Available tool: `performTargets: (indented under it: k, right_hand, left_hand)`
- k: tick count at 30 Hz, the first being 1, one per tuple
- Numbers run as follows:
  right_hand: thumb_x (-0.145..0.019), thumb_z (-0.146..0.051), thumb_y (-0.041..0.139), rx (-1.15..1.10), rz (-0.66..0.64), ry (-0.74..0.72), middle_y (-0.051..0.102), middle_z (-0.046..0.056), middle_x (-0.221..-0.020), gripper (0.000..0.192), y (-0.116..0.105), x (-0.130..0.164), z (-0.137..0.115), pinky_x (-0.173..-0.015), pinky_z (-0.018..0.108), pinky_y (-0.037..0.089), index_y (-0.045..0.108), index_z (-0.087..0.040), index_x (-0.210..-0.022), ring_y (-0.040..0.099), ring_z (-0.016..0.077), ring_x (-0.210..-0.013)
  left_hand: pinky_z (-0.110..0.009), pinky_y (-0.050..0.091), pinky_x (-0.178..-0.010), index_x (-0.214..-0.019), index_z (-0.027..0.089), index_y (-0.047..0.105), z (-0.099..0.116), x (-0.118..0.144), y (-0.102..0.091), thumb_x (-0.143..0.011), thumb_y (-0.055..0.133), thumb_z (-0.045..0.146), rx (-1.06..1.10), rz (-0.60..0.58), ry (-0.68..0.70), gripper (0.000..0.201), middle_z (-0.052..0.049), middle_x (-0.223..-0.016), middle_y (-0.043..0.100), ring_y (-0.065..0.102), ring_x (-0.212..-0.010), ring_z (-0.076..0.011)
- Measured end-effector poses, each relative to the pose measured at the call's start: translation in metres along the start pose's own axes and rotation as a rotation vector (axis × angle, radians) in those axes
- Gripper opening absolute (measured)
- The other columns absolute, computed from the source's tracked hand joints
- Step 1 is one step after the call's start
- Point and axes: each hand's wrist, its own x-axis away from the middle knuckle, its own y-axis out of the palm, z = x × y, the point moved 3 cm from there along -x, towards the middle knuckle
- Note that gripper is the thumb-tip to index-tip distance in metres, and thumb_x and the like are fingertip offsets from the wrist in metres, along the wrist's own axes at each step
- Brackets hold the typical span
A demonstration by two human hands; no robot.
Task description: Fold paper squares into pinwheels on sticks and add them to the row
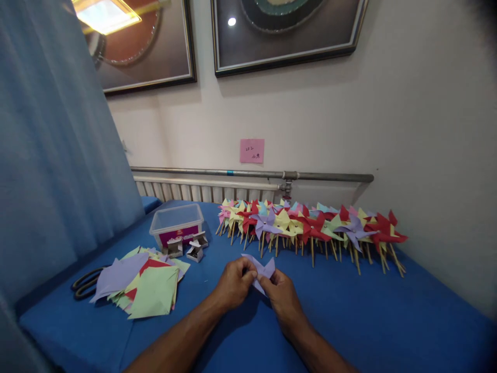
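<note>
A purple paper pinwheel (266, 270), partly folded, is held between my two hands above the blue table. My left hand (235, 280) pinches its left side, thumb and fingers closed on the paper. On the opposite edge, my right hand (282, 293) grips a folded part with its thumb across the front. Fingers cover much of the paper's middle, and I see no stick on it. Beyond my hands, finished pinwheels (312, 226) in red, purple, yellow, green and blue lie in a long row, their wooden sticks pointing toward me.
Loose colored paper sheets (153, 292) lie in a pile at the left, over black-handled scissors (86, 284). Small open boxes (194, 252) sit by a clear plastic tub (176, 220). A blue curtain (58, 129) hangs at left; a radiator (202, 190) lines the wall behind.
</note>
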Motion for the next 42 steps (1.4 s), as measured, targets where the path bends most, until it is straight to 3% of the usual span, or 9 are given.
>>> performTargets:
  k: [10, 18, 27, 35, 42]
  right_hand:
    - [-0.072, -0.047, 0.075, -0.034, 0.011, -0.023, 0.079, 0.008, -0.09, 0.042, -0.002, -0.001, 0.003, -0.076, 0.036, 0.055, 0.075, -0.017, -0.101, 0.072, 0.0295, -0.088]
    - [-0.064, -0.049, 0.077, -0.018, 0.047, 0.039, 0.065, -0.002, -0.062, 0.037, -0.002, -0.004, 0.009, -0.054, 0.028, 0.04, 0.07, -0.019, -0.084, 0.054, 0.0174, -0.056]
    - [-0.063, -0.049, 0.079, -0.033, 0.039, -0.013, 0.063, -0.003, -0.065, 0.038, -0.007, -0.008, 0.011, -0.058, 0.027, 0.042, 0.067, -0.02, -0.084, 0.054, 0.0163, -0.06]
    - [-0.061, -0.053, 0.082, -0.135, 0.089, 0.01, 0.062, -0.004, -0.065, 0.044, -0.01, -0.014, 0.022, -0.057, 0.027, 0.041, 0.066, -0.021, -0.086, 0.051, 0.0155, -0.058]
    - [-0.061, -0.05, 0.081, -0.077, 0.038, -0.006, 0.065, -0.003, -0.068, 0.039, -0.009, -0.01, 0.013, -0.062, 0.028, 0.043, 0.066, -0.02, -0.082, 0.055, 0.0168, -0.064]
  left_hand:
    - [-0.024, 0.034, -0.059, -0.073, 0.019, 0.054, 0.0, -0.002, -0.002, -0.075, 0.061, 0.022, 0.056, 0.087, 0.023, 0.007, 0.005, -0.063, 0.05, 0.045, -0.061, -0.0111]
    - [-0.023, 0.036, -0.061, -0.075, 0.019, 0.055, -0.004, -0.001, 0.001, -0.072, 0.063, 0.021, 0.081, 0.093, 0.022, 0.009, 0.005, -0.065, 0.051, 0.045, -0.063, -0.0114]
    - [-0.023, 0.036, -0.061, -0.074, 0.018, 0.056, -0.002, -0.001, -0.003, -0.072, 0.063, 0.021, 0.087, 0.074, 0.036, 0.008, 0.004, -0.066, 0.053, 0.046, -0.062, -0.0106]
    - [-0.024, 0.042, -0.063, -0.08, 0.017, 0.061, -0.006, -0.008, -0.01, -0.065, 0.077, 0.035, 0.355, 0.184, -0.064, 0.028, 0.001, -0.07, 0.061, 0.054, -0.065, -0.0123]
    - [-0.022, 0.032, -0.053, -0.077, 0.013, 0.068, -0.004, -0.004, -0.001, -0.063, 0.081, 0.038, 0.443, -0.107, -0.129, 0.032, 0.002, -0.063, 0.058, 0.044, -0.053, -0.0077]
